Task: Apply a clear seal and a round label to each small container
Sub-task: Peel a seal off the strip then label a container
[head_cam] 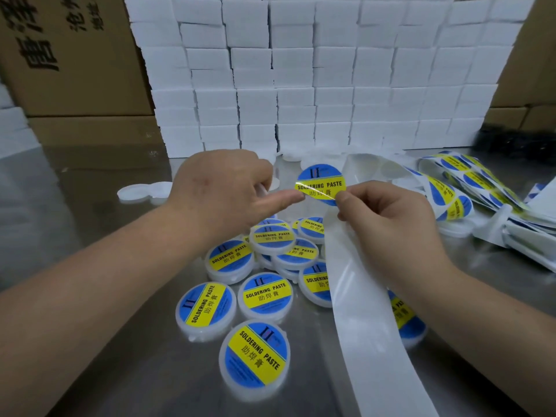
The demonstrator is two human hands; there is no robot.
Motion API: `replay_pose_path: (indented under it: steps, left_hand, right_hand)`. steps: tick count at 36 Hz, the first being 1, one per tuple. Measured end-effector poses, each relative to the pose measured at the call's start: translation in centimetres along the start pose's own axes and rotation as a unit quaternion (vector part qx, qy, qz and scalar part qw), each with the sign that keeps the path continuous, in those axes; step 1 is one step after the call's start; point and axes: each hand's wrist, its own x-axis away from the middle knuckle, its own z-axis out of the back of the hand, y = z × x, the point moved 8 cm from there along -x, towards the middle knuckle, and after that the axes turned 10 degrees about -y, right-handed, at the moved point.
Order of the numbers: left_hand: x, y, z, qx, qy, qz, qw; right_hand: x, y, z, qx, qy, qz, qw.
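A round blue and yellow label (321, 183) reading "SOLDERING PASTE" is held up above the table. My right hand (388, 215) pinches its lower right edge between thumb and forefinger. My left hand (228, 191) touches the label's left edge with the thumb tip, and its fingers curl around something small and white, partly hidden. A white backing strip (358, 296) hangs down from under my right hand toward the front edge. Below lie several small white round containers (254, 353) with labels on their lids, piled loosely.
A steel table (90, 206) carries everything. A wall of stacked white boxes (316, 85) stands behind, with cardboard cartons (75, 55) at the left. Label strips (469, 188) lie in a heap at the right. Plain white lids (141, 192) rest at the left.
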Motion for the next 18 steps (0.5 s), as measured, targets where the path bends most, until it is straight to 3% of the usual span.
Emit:
replay_pose_path:
  steps: [7, 18]
  left_hand:
    - [-0.2, -1.2, -0.6, 0.017, 0.008, 0.047, 0.999]
    - [-0.3, -4.2, -3.2, 0.162, -0.041, 0.158, 0.973]
  right_hand:
    - [0.2, -0.3, 0.0, 0.003, 0.010, 0.017, 1.000]
    - [-0.8, 1.5, 1.6, -0.050, 0.068, -0.034, 0.996]
